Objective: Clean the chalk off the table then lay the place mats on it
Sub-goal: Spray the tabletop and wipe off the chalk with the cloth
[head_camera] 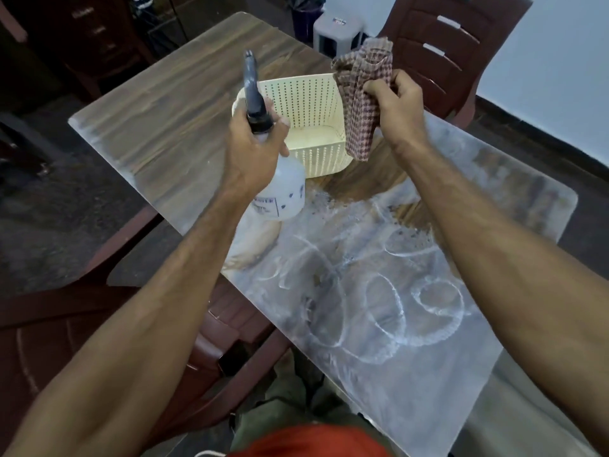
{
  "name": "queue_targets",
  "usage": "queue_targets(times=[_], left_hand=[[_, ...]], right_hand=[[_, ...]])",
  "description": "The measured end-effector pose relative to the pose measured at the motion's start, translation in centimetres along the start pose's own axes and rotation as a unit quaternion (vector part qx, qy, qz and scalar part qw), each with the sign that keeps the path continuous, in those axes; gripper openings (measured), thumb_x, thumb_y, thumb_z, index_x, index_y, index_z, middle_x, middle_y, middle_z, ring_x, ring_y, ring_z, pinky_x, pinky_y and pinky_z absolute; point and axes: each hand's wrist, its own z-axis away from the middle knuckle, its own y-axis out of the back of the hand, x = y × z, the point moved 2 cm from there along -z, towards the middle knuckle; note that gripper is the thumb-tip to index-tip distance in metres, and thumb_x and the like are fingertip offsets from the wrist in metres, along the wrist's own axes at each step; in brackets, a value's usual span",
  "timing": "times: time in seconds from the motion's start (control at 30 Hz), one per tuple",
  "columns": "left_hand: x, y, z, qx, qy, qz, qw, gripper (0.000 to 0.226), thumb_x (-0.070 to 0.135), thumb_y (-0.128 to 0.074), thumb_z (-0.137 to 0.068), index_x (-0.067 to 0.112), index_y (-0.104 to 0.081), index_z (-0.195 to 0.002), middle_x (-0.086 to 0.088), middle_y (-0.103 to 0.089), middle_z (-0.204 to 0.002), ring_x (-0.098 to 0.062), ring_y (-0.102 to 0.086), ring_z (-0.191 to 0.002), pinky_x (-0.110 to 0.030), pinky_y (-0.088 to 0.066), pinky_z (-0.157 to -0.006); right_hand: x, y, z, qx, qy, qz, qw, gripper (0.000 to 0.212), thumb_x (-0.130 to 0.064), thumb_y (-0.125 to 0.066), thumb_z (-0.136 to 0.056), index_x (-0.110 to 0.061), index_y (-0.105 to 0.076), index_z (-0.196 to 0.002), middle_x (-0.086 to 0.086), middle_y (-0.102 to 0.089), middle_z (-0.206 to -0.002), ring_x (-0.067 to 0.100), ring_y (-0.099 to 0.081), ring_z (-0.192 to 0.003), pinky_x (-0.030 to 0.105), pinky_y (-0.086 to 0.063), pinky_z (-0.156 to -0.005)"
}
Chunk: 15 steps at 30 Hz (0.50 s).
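A dim room, dark floor, pale wall off to the right, and a long wood-grain table running away from the camera. Its near half is smeared white with chalk, loops and circles scrawled across it, with wet spatter near the middle. A cream perforated basket sits mid-table. Dark red chairs stand at the far end and the left side, with a grey stool beyond. The left hand is wrapped round the neck of a translucent spray bottle, held above the table; its label is too blurred to read. The right hand clutches a bunched red-checked cloth over the basket's edge. No place mats in view.
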Motion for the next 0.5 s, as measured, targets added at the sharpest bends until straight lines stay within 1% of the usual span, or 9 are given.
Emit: queue_targets(times=[0.03, 0.1, 0.17, 0.23, 0.3, 0.37, 0.43, 0.5], left_hand=[[-0.2, -0.2, 1.2, -0.012, 0.005, 0.003, 1.0, 0.028, 0.01, -0.06, -0.094, -0.005, -0.049, -0.115, -0.007, -0.061, -0.094, -0.008, -0.057, -0.052, -0.016, -0.049, -0.063], [-1.7, -0.6, 3.5, -0.039, 0.032, 0.006, 0.999, 0.026, 0.009, -0.063, -0.093, 0.002, -0.049, -0.114, -0.006, -0.064, -0.103, -0.008, -0.053, -0.044, -0.023, -0.049, -0.051], [-3.8, -0.9, 6.3, -0.068, 0.078, 0.006, 0.995, 0.027, 0.011, -0.067, -0.09, 0.01, -0.049, -0.111, -0.003, -0.065, -0.097, -0.011, -0.052, -0.042, -0.028, -0.047, -0.046], [-5.8, -0.9, 9.3, -0.089, 0.135, -0.005, 0.987, 0.033, 0.012, -0.068, -0.089, 0.01, -0.046, -0.113, -0.005, -0.064, -0.088, -0.015, -0.052, -0.04, -0.031, -0.045, -0.046], [-7.2, -0.7, 12.2, -0.096, 0.186, -0.049, 0.977, 0.031, 0.016, -0.068, -0.09, 0.014, -0.042, -0.105, -0.005, -0.058, -0.078, -0.015, -0.052, -0.038, -0.031, -0.044, -0.048], [-8.1, -0.6, 14.7, -0.107, 0.223, -0.093, 0.964, 0.03, 0.02, -0.067, -0.09, 0.014, -0.039, -0.098, -0.004, -0.054, -0.072, -0.013, -0.053, -0.037, -0.028, -0.044, -0.047], [-8.8, -0.5, 16.4, -0.116, 0.251, -0.119, 0.953, 0.032, 0.02, -0.066, -0.091, 0.009, -0.039, -0.102, -0.008, -0.056, -0.077, -0.013, -0.053, -0.038, -0.023, -0.044, -0.045], [-9.3, -0.1, 17.5, -0.111, 0.269, -0.133, 0.947, 0.035, 0.02, -0.066, -0.091, 0.005, -0.04, -0.107, -0.014, -0.061, -0.086, -0.015, -0.055, -0.041, -0.02, -0.044, -0.043]], right_hand=[[0.5, 0.6, 1.1, 0.003, -0.011, -0.007, 1.0, 0.006, -0.02, -0.061, -0.088, -0.021, -0.059, -0.082, -0.01, -0.06, -0.077, -0.003, -0.055, -0.067, 0.02, -0.043, -0.064], [1.7, 1.7, 3.3, 0.011, -0.04, -0.022, 0.999, 0.002, -0.022, -0.062, -0.087, -0.021, -0.062, -0.088, -0.009, -0.065, -0.082, 0.001, -0.059, -0.074, 0.023, -0.047, -0.068], [3.4, 2.9, 5.6, 0.02, -0.072, -0.03, 0.997, 0.01, -0.025, -0.062, -0.084, -0.018, -0.064, -0.09, -0.005, -0.065, -0.083, 0.006, -0.059, -0.074, 0.027, -0.048, -0.068], [5.2, 3.8, 7.7, 0.02, -0.099, -0.024, 0.995, 0.018, -0.028, -0.061, -0.082, -0.013, -0.063, -0.091, 0.0, -0.062, -0.082, 0.011, -0.057, -0.075, 0.031, -0.048, -0.067], [6.7, 4.5, 9.6, 0.022, -0.128, -0.018, 0.991, 0.026, -0.03, -0.061, -0.081, -0.009, -0.064, -0.096, 0.005, -0.063, -0.088, 0.015, -0.058, -0.079, 0.034, -0.049, -0.069], [8.0, 5.2, 11.1, 0.019, -0.147, -0.001, 0.989, 0.024, -0.026, -0.062, -0.086, -0.006, -0.064, -0.1, 0.006, -0.065, -0.091, 0.016, -0.059, -0.081, 0.034, -0.049, -0.071], [9.0, 5.7, 12.3, 0.013, -0.156, 0.021, 0.987, 0.017, -0.019, -0.062, -0.091, -0.004, -0.064, -0.101, 0.007, -0.065, -0.092, 0.015, -0.059, -0.08, 0.033, -0.049, -0.07], [9.8, 6.0, 13.2, 0.005, -0.153, 0.049, 0.987, 0.018, -0.016, -0.061, -0.093, -0.001, -0.064, -0.102, 0.008, -0.065, -0.092, 0.014, -0.058, -0.078, 0.027, -0.048, -0.068]])
